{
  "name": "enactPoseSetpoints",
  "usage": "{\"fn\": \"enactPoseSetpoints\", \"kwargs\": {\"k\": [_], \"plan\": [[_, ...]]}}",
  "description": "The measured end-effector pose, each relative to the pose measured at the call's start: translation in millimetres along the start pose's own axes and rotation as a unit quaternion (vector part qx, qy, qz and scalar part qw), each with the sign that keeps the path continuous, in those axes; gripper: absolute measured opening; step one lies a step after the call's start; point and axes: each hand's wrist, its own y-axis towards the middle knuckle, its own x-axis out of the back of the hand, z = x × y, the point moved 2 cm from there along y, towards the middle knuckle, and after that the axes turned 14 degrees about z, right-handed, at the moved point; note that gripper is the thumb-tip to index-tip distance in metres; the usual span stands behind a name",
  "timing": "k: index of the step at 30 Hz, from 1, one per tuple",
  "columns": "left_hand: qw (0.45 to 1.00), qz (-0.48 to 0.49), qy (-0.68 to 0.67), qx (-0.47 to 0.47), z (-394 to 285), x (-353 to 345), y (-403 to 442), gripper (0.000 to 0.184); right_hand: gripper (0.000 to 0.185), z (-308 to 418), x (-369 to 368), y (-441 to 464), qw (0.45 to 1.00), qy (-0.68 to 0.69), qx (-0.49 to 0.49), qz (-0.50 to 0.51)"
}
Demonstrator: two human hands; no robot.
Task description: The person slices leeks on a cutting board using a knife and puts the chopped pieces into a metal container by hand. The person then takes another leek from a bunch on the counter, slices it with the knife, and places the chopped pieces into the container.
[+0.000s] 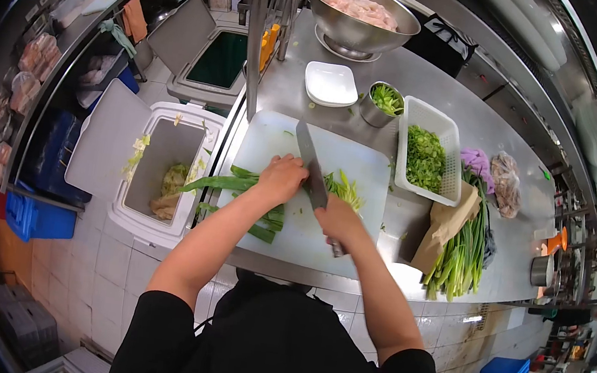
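Note:
A white cutting board (268, 132) lies on the steel counter. My right hand (341, 224) is closed round the handle of a large knife (311, 157), whose blade points away from me. Just left of the blade, my left hand (283, 179) presses down with curled fingers on long green leaves (221, 182) that stick out to the left. More flat green pieces (264, 225) lie below that hand. To the right of the blade is a small heap of cut greens (346, 192), partly behind my right hand.
Chopped greens fill a white basket (454, 161) and a metal cup (369, 112). White dishes (331, 85) and a steel bowl (401, 22) of pale meat stand farther back. Whole green stalks (461, 255) lie at right. An open white bin (142, 216) stands left of the counter.

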Motion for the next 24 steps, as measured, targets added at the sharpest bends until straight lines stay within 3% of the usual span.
{"fn": "enactPoseSetpoints", "kwargs": {"k": [4,7,9,10,12,13,14,16,17,19,20,22,24], "plan": [[1.0,0.006,-0.001,-0.021,-7,-5,1,0.007,0.042,-12,15,28,0.997,0.067,0.021,0.007],[0.998,0.059,0.003,0.012,-25,9,1,0.01,0.04,-14,34,8,0.993,0.09,0.07,-0.045],[0.99,0.012,-0.069,0.123,-45,11,0,0.035,0.043,-31,42,-37,0.98,0.107,0.103,-0.133],[0.99,0.014,-0.069,0.125,-55,-4,3,0.035,0.046,-48,51,-52,0.987,0.075,0.04,-0.134],[0.973,-0.15,-0.008,0.177,-69,-32,14,0.066,0.05,-91,52,-80,0.978,-0.028,-0.001,-0.204],[0.971,-0.102,-0.075,0.203,-72,-36,21,0.08,0.047,-109,51,-89,0.978,-0.048,-0.037,-0.201],[0.972,-0.101,-0.073,0.199,-71,-42,31,0.08,0.047,-118,45,-95,0.977,-0.044,-0.038,-0.205],[0.925,-0.287,-0.046,0.246,-70,-50,45,0.073,0.038,-138,35,-106,0.969,-0.12,-0.098,-0.192],[0.927,-0.285,-0.046,0.241,-68,-52,52,0.073,0.035,-147,26,-104,0.969,-0.131,-0.106,-0.183],[0.969,-0.173,-0.102,0.143,-64,-52,60,0.07,0.031,-140,3,-98,0.968,-0.139,-0.124,-0.168],[0.969,-0.173,-0.097,0.146,-68,-54,59,0.07,0.032,-130,-4,-100,0.973,-0.128,-0.124,-0.146],[0.96,-0.126,-0.237,0.073,-81,-63,57,0.065,0.033,-115,-16,-98,0.978,-0.136,-0.092,-0.128],[0.953,-0.157,-0.251,0.064,-93,-70,47,0.058,0.035,-99,-21,-98,0.982,-0.138,-0.066,-0.111]]}}
